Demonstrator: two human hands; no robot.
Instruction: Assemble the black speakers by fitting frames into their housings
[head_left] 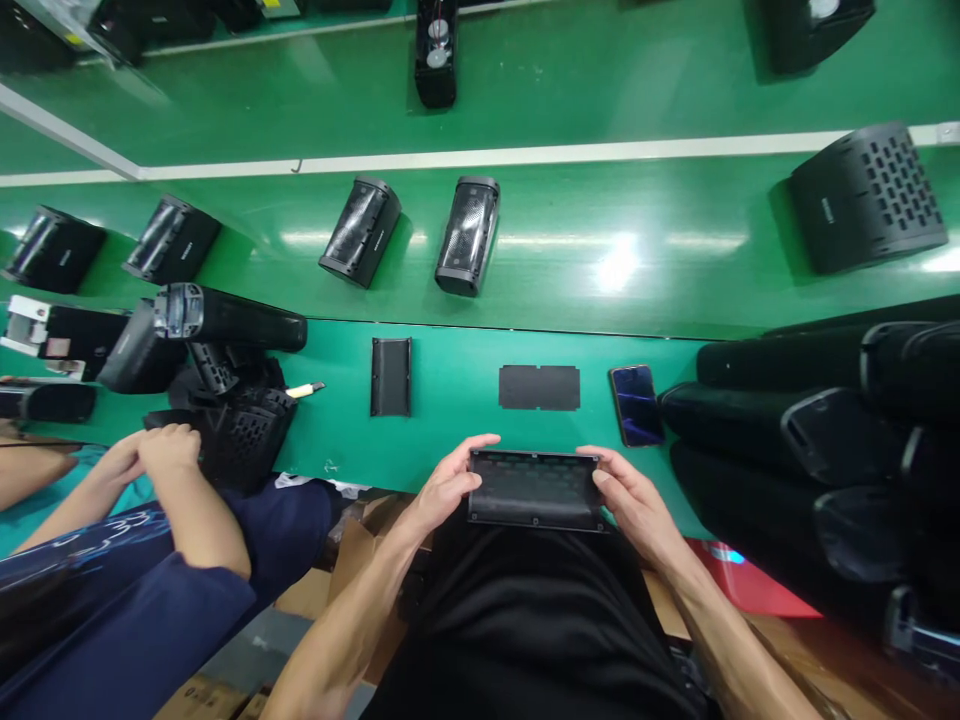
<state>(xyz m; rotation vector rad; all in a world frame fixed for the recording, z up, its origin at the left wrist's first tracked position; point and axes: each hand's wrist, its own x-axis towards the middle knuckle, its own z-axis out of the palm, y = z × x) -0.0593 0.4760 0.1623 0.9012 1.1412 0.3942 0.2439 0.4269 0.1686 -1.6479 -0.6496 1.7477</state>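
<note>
Between my two hands is a black plastic speaker grille panel [536, 492], held level above my lap at the table's front edge. My left hand [450, 485] grips its left end with the thumb on top. At the right end, my right hand [628, 492] has its thumb on the top face and its fingers beyond the edge. Just past the panel, a flat black rectangular sheet [539, 387] with small notches lies on the green table. Farther left lies another black panel [391, 377], its long side pointing away from me.
A phone [637, 405] lies right of the sheet, beside stacked black speaker housings [772, 420]. Two speakers [466, 236] stand on the green surface beyond the table. At left, a co-worker's clasped hands [161, 455] rest near piled black parts [247, 430] and a light-handled tool [304, 390].
</note>
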